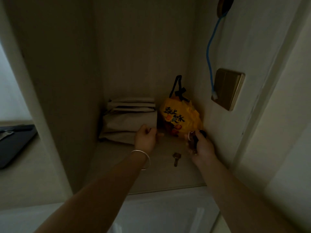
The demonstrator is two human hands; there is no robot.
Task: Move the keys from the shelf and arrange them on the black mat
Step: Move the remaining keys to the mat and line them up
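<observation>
Both my arms reach into a dim shelf niche. My right hand is closed around a dark bunch of keys with a pale ring, just in front of the yellow bag. A single brass key lies flat on the shelf between my two hands. My left hand, with a silver bangle on its wrist, rests with curled fingers against the folded cloth; whether it holds anything is hidden. The black mat lies far left on a counter, with a metal key-like piece on it.
A folded beige cloth fills the shelf's back left. A yellow snack bag with a black strap stands at the back right. A blue cable hangs by a gold wall switch on the right wall.
</observation>
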